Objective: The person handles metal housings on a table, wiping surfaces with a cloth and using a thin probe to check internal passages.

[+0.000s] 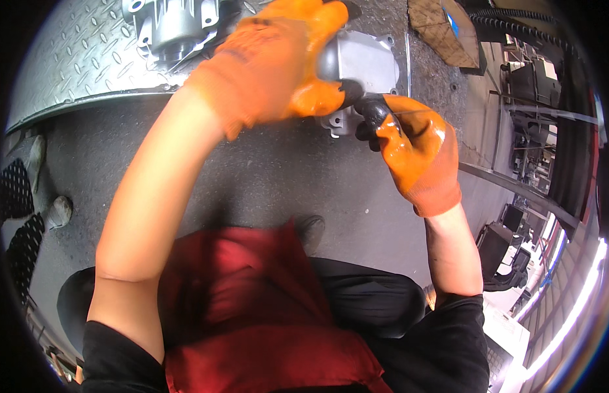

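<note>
The grey metal casting [369, 62] sits at the upper middle of the frame, immediately right of my gloved left hand [265, 65] and above-left of my gloved right hand [419, 141]; the left is the nearer, lying along the casting's left side and covering part of it, so I can't be sure of the long axis, though what shows runs more up and down the frame than across. My left thumb and forefinger are spread well apart, the thumb by the casting's lower part and the forefinger up past its top, but whether they press on it I can't tell. My right fingertips are bunched close together beside that thumb, near the lower edge, and whether they pinch anything I can't tell either. At the upper left, a second casting [177, 29] rests on a bright metal plate [75, 72] with a raised tread pattern and a curving edge; below it spreads dark grey floor [272, 164], down to my red apron [252, 295]. A brown box [435, 29] stands at the upper right, near a black ribbed hose [520, 16], with a cluttered workshop bending down the right rim, while another person's shoe [59, 213] shows at the far left
</note>
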{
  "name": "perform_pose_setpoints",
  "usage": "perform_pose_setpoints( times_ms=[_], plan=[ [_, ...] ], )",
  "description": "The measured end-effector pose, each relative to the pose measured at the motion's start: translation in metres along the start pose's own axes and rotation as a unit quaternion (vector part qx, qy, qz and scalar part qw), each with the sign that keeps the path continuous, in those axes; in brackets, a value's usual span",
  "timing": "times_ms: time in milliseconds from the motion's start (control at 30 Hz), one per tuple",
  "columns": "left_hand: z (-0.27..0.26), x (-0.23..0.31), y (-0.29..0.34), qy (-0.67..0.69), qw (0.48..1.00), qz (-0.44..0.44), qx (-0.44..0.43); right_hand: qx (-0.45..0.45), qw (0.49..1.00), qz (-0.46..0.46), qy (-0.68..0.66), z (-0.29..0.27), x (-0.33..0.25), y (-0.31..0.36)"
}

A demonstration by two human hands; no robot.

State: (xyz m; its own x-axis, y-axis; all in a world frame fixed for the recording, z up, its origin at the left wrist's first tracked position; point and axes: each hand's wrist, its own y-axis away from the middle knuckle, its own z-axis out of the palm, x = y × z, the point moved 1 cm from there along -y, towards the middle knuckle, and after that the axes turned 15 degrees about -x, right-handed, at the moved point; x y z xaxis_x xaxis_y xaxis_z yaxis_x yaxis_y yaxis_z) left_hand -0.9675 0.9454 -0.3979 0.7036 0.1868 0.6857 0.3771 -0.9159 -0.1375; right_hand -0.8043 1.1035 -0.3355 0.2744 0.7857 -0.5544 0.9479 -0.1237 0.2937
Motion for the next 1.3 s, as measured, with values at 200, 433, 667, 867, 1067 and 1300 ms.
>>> perform_pose_setpoints(
  times_ms=[200,433,667,867,1067,1300],
  plan=[
    [0.074,-0.018,0.079,0.191,0.954,-0.004,0.233,-0.034,0.991,0.052,-0.119,0.005,0.001,-0.017],
    [0.145,0.006,0.079,0.56,0.821,-0.109,-0.011,-0.018,0.999,0.039,-0.033,0.021,0.005,-0.018],
    [0.164,0.002,0.064,0.494,0.858,-0.136,0.027,-0.04,0.99,0.069,-0.113,0.015,0.012,-0.015],
    [0.157,-0.01,0.072,0.285,0.931,-0.224,-0.048,0.01,0.998,0.026,-0.053,0.004,0.016,-0.008],
    [0.15,-0.012,0.073,0.132,0.978,-0.16,0.018,-0.007,0.996,0.054,-0.067,0.013,0.002,-0.017],
    [0.153,0.002,0.069,0.365,0.903,-0.187,0.125,0.0,0.998,0.032,-0.045,0.021,0.011,-0.015]
  ],
)
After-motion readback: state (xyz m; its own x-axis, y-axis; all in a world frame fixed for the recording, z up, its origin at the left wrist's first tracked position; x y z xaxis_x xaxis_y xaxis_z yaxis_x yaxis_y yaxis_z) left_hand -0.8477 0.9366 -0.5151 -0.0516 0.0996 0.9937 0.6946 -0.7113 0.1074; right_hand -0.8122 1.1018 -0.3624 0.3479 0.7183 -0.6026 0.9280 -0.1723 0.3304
